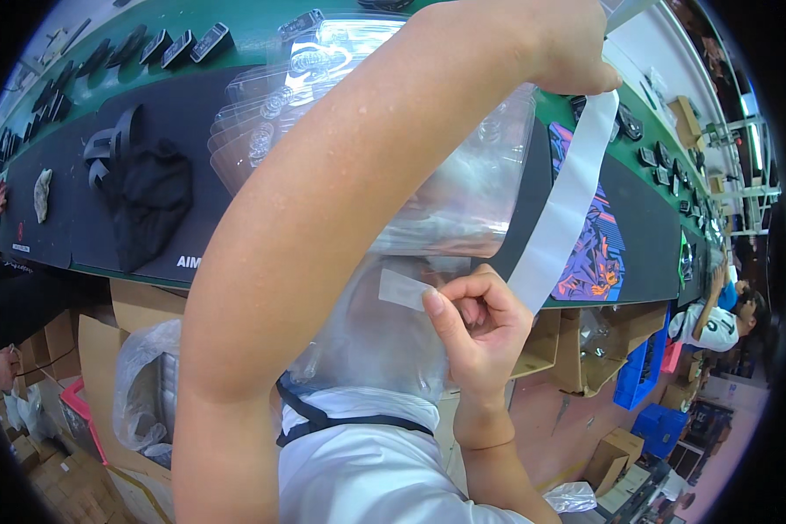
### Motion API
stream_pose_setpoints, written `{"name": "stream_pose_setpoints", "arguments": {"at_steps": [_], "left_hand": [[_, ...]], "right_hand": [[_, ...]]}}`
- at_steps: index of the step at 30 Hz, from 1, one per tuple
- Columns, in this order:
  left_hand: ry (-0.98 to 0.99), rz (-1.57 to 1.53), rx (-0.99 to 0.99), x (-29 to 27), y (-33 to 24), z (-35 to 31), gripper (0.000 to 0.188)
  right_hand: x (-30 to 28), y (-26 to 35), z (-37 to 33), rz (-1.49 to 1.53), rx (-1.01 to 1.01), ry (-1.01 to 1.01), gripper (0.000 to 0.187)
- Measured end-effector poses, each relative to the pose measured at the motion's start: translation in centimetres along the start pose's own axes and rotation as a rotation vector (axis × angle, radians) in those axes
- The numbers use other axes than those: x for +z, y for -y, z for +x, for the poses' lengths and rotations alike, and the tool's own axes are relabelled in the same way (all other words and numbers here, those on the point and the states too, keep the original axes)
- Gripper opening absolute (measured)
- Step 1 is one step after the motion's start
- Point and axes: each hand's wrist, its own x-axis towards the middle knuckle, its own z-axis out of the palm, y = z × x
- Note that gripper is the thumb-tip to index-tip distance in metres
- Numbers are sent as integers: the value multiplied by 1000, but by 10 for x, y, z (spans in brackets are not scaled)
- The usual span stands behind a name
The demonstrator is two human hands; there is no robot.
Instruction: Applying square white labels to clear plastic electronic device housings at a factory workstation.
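My left arm crosses the view from lower left to upper right. At its end, my left hand point(550, 44) is closed, its fingertips at the upper end of a long white strip point(568, 192). The strip hangs down and passes behind my right hand point(489, 327). Between thumb and forefinger, my right hand pinches a small pale translucent strip point(402, 290); whether it joins the white one, I cannot tell. Under my left arm lies a fanned stack of clear plastic blister packs point(463, 210), partly hidden. More clear plastic point(384, 336) rests in front of my body.
A black cloth point(153, 201) lies on the dark mat point(61, 157) at left. A colourful patterned mat point(594, 262) is at right. Several small black devices point(179, 48) stand on the green table. Below the edge are cardboard boxes point(616, 349) and blue crates point(637, 371). Other people work at both sides.
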Motion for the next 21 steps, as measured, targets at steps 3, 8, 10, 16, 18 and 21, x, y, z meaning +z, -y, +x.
{"name": "stream_pose_setpoints", "arguments": {"at_steps": [3,8,10,16,18,21], "left_hand": [[27,-9,36,-3,3,4,37],[-18,25,33,1,2,-1,39],[-49,66,38,3,-1,-5,40],[30,2,34,-9,-4,-4,41],[-55,31,46,-4,-7,-9,41],[26,14,8,-6,-9,-7,41]], "right_hand": [[0,-1,1,-76,-68,-3,13],[4,-9,3,-214,-106,-10,14],[8,-14,5,-282,-159,-49,14],[16,-21,2,-384,-171,-140,15],[15,-23,3,-493,-325,-100,19],[6,-21,3,-733,-631,94,38]]}}
